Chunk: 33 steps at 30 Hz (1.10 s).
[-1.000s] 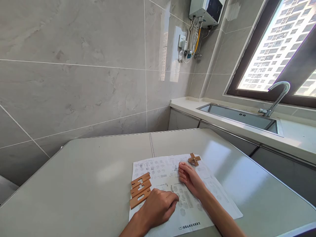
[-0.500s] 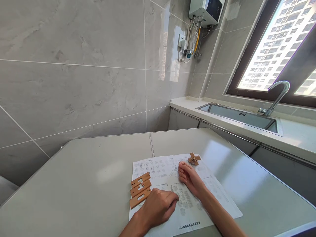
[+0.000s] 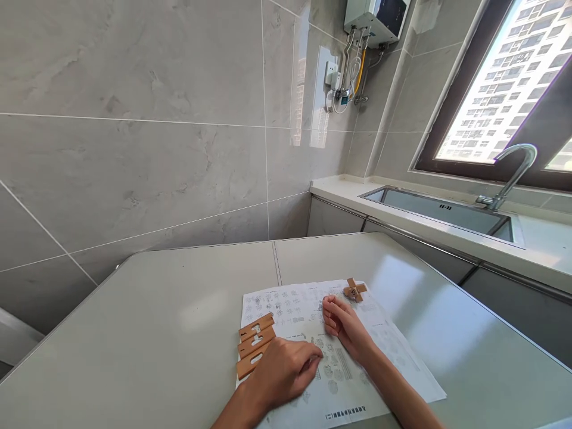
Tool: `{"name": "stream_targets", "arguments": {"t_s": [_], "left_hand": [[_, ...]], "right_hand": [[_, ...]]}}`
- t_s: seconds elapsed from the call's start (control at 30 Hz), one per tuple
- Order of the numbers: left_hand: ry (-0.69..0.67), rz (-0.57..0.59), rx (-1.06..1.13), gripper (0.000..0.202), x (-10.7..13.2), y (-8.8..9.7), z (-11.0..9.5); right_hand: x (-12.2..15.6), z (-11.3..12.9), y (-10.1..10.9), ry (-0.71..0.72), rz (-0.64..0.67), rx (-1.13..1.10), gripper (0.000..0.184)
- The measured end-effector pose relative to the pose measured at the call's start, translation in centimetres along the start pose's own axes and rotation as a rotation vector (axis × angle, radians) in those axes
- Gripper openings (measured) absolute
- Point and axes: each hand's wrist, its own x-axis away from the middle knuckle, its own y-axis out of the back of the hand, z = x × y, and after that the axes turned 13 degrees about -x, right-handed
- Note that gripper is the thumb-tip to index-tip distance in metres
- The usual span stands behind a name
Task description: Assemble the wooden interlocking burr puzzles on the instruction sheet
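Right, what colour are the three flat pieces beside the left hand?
The flat pieces are brown, as the head view shows.

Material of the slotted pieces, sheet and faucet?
Slotted pieces: probably wood, smooth satin finish; even warm brown, but grain too small to confirm.
Sheet: paper, matte; thin, white, printed.
Faucet: likely chromed metal, polished; bright silvery highlights.

I read the three slotted plates [image 3: 257, 349] and the cross-shaped piece [image 3: 355, 291] as smooth matt wood, the printed sheet [image 3: 308, 325] as thin matt paper. Table top [image 3: 161, 322] looks smooth and glossy on my feed; wall tile [image 3: 179, 167] polished, stone-look. Far right, tap [image 3: 517, 180] is shiny chrome-like metal, sink [image 3: 447, 215] duller metal.
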Motion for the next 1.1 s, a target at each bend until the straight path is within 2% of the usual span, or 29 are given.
{"name": "stream_targets", "arguments": {"t_s": [0.13,0.3,0.37,0.43,0.53,0.6,0.77,0.87,0.97,1.0,1.1], "left_hand": [[0.214,-0.094,0.014,0.019,0.7,2.8,1.2],[0.462,-0.112,-0.019,0.018,4.0,5.4,3.3],[0.570,-0.108,-0.053,0.027,5.7,5.5,3.9],[0.612,-0.073,-0.086,0.039,7.1,5.3,4.2],[0.610,-0.008,-0.110,0.065,8.6,4.8,4.5],[0.589,0.015,-0.125,0.070,9.0,4.6,4.7],[0.566,-0.012,-0.119,0.064,7.8,4.4,5.2],[0.538,-0.057,-0.091,0.061,5.8,3.7,5.0],[0.511,-0.029,-0.026,0.063,3.6,2.6,4.3],[0.504,-0.019,-0.001,0.064,2.9,2.3,4.1],[0.538,0.011,0.054,0.063,1.4,2.0,4.0]], "right_hand": [[0.4,-0.4,-0.1,0.021,-0.007,0.117,0.042],[0.9,-0.8,-0.6,0.041,0.017,0.274,0.039],[1.0,-1.0,-0.8,0.062,0.018,0.325,0.040],[1.1,-1.2,-1.1,0.089,0.020,0.372,0.039],[1.3,-1.3,-1.5,0.134,0.028,0.433,0.034],[1.5,-1.4,-1.6,0.163,0.037,0.480,0.030],[1.9,-1.7,-1.8,0.224,0.111,0.676,0.019],[2.1,-2.0,-2.0,0.255,0.143,0.776,0.017],[2.4,-2.3,-2.1,0.373,0.212,0.936,0.008],[2.5,-2.4,-2.2,0.431,0.250,0.987,0.008],[2.7,-2.6,-2.3,0.544,0.369,1.082,0.026]]}}
